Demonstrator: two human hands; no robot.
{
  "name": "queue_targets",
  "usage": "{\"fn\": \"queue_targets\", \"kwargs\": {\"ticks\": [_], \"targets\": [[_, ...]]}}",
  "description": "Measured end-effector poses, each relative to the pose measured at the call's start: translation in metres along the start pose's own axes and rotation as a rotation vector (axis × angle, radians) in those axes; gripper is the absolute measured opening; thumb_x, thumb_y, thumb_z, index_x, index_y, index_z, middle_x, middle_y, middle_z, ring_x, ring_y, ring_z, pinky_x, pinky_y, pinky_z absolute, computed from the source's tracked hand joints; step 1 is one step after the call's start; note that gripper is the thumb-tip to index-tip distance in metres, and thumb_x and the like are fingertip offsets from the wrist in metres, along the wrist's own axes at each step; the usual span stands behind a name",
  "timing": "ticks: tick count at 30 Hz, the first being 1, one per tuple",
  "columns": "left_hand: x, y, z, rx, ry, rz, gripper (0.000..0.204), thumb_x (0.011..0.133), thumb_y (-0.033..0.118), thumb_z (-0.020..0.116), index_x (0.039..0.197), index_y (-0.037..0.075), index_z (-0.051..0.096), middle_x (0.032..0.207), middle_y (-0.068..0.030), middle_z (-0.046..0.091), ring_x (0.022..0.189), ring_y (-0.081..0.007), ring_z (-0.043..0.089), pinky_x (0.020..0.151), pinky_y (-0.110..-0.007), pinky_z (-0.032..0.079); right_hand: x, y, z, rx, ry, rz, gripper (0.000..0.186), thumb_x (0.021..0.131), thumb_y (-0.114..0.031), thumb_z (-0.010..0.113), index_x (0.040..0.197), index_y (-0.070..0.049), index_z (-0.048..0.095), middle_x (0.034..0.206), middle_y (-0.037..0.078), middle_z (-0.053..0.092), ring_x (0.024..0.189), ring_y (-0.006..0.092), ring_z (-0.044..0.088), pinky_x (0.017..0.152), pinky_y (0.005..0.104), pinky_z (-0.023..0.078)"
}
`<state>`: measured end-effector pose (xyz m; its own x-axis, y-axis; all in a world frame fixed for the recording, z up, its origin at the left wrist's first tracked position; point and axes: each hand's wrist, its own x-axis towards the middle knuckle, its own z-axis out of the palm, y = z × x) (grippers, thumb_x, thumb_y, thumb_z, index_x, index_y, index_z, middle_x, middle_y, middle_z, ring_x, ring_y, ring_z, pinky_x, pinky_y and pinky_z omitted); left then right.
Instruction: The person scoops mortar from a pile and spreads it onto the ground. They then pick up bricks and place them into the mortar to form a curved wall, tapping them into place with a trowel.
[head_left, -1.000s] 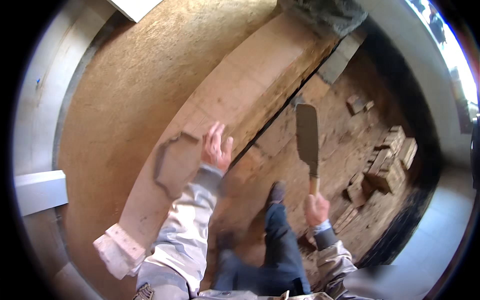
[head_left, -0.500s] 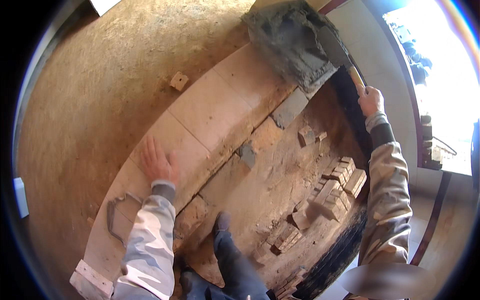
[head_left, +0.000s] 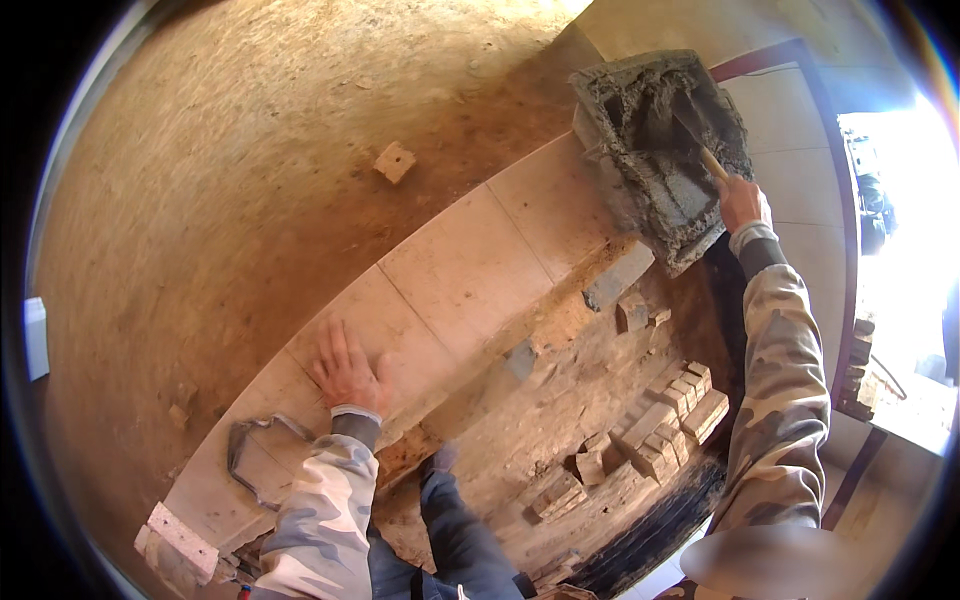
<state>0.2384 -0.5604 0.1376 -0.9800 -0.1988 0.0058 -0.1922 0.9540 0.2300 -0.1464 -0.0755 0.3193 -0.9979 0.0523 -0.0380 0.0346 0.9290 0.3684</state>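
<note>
While clasping the trowel [head_left: 713, 162] by its wooden handle at two o'clock, reaches with the right hand [head_left: 745, 203] over a crusted tub [head_left: 598, 130] of grey mortar [head_left: 690, 195], with the blade hard to make out. Rests the left hand [head_left: 348, 374], unclenched and finger-spread, on a pale tiled ledge [head_left: 470, 240] running from eight o'clock up to one. Has a bent strip [head_left: 236, 450] on those tiles, also toward eight. Overlooks rough brown floor [head_left: 200, 250] at ten, a loose brick [head_left: 395, 162] at eleven, stacked bricks [head_left: 655, 440] at four and a bright opening [head_left: 905, 260] at three.
</note>
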Motion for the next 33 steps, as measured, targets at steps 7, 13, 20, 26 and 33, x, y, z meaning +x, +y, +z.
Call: {"fn": "queue_targets", "kwargs": {"ticks": [7,13,20,26,33], "targets": [[-0.001,0.001,-0.005,-0.023,-0.018,-0.019,0.079,0.09,0.037,0.062,0.153,-0.002,0.032,0.162,-0.0208,0.027,0.151,-0.0392,0.024,0.12,-0.057,0.021,-0.061,0.019,-0.021,0.095,-0.087,-0.157,0.036,0.099,-0.039,0.058,0.094,-0.004,0.066,0.086,0.025,0.069,0.083,0.0457,0.067,0.074,0.0534,0.053],[0.007,0.018,0.007,-0.09,0.091,0.034,0.074,0.093,0.038,0.058,0.151,-0.001,0.035,0.161,-0.0196,0.03,0.15,-0.0385,0.026,0.12,-0.056,0.021,-0.105,0.107,-0.022,0.287,-0.038,-0.006,0.035,0.099,-0.034,0.062,0.086,-0.002,0.062,0.062,0.013,0.061,0.051,0.0255,0.059,0.049,0.0421,0.046],[0.0,0.001,0.003,-0.048,0.095,0.007,0.073,0.094,0.041,0.058,0.151,0.0,0.036,0.162,-0.0169,0.03,0.151,-0.0358,0.025,0.12,-0.055,0.021,-0.285,-0.032,-0.048,1.588,-0.36,0.826,0.02,0.101,-0.022,0.061,0.089,-0.006,0.059,0.069,-0.002,0.054,0.05,0.0089,0.048,0.04,0.0245,0.039],[-0.003,-0.002,0.004,0.001,-0.004,-0.032,0.075,0.093,0.041,0.059,0.152,0.001,0.035,0.164,-0.0163,0.027,0.152,-0.0351,0.023,0.121,-0.054,0.021,-0.296,-0.209,-0.032,1.835,-0.143,0.963,0.025,0.106,-0.03,0.053,0.089,-0.011,0.049,0.068,0.0,0.053,0.051,0.0105,0.05,0.044,0.0294,0.045],[-0.002,-0.002,0.007,-0.027,0.037,0.0,0.076,0.092,0.041,0.06,0.153,0.002,0.034,0.163,-0.016,0.028,0.152,-0.0348,0.024,0.122,-0.053,0.02,-0.173,-0.236,-0.039,1.974,-0.134,0.738,0.026,0.104,-0.029,0.057,0.096,-0.004,0.055,0.07,0.003,0.056,0.053,0.012,0.053,0.044,0.0293,0.044]]}}
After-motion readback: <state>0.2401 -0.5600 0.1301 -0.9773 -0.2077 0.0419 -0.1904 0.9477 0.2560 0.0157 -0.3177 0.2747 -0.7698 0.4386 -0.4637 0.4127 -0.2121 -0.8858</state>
